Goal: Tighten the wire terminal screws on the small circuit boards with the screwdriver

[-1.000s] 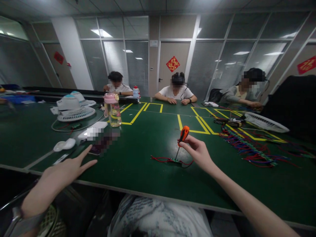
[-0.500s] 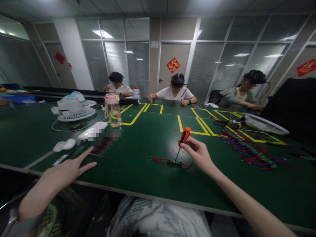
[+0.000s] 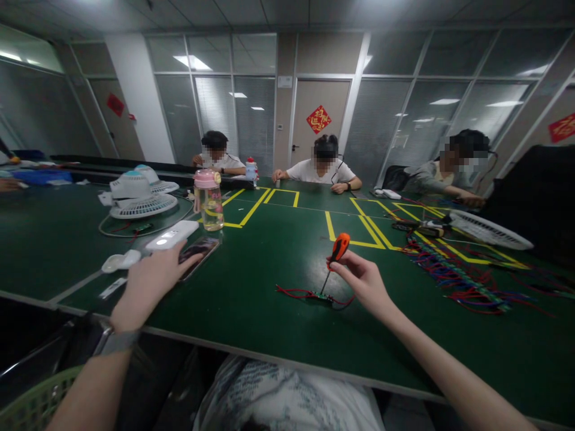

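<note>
My right hand (image 3: 366, 281) pinches an orange-and-black screwdriver (image 3: 339, 248) by the lower part of its handle. The shaft points down, with its tip at a small green circuit board (image 3: 321, 296) that has red and dark wires running from both ends. My left hand (image 3: 157, 275) reaches over the left part of the table, thumb stretched out across a smartphone (image 3: 204, 251). Its other fingers point at the gap between the phone and a white box-shaped device (image 3: 173, 235) and are partly hidden; the thumb is spread from them.
A pink-lidded bottle (image 3: 209, 203) stands behind the phone. White fan parts (image 3: 144, 206) and a white earphone case (image 3: 128, 260) lie left. A row of wired circuit boards (image 3: 462, 272) lies right, near a fan grille (image 3: 492, 229). Several co-workers sit across the green table (image 3: 269, 251).
My left hand has moved forward and right, from the table's front edge onto the phone. My right hand, the screwdriver and the circuit board keep their arrangement.
</note>
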`<state>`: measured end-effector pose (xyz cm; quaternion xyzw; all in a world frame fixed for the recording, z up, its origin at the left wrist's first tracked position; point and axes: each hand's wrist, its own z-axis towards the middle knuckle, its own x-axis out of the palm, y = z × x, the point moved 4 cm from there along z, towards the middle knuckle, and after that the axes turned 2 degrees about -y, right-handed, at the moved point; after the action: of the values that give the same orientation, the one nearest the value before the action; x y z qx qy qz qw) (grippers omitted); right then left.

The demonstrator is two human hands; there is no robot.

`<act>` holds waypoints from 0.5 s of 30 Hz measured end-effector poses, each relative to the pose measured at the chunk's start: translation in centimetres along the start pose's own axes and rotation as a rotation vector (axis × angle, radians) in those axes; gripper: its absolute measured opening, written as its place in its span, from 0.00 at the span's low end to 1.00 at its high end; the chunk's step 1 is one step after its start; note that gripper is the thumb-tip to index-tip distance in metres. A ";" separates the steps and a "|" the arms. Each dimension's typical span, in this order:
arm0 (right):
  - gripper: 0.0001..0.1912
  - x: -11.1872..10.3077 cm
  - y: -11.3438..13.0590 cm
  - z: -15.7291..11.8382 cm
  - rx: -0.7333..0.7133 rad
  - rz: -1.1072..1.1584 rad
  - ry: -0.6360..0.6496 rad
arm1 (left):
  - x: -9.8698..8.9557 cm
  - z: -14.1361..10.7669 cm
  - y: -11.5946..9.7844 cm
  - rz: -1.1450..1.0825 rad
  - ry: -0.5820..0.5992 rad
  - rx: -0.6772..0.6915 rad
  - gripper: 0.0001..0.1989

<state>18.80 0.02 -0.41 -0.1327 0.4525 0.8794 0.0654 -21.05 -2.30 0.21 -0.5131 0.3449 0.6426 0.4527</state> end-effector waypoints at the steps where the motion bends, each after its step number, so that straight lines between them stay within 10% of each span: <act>1: 0.10 0.0 0.1 0.0 0.002 -0.001 -0.002 | -0.2 0.7 -0.6 0.000 -0.029 0.034 0.34; 15: 0.10 0.0 -0.1 -0.1 -0.002 -0.010 -0.001 | 2.3 5.4 -1.2 0.012 0.207 -0.087 0.33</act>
<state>18.82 -0.04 -0.51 -0.1345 0.4510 0.8795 0.0699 -21.91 3.54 -0.77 -0.5939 0.3646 0.6030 0.3882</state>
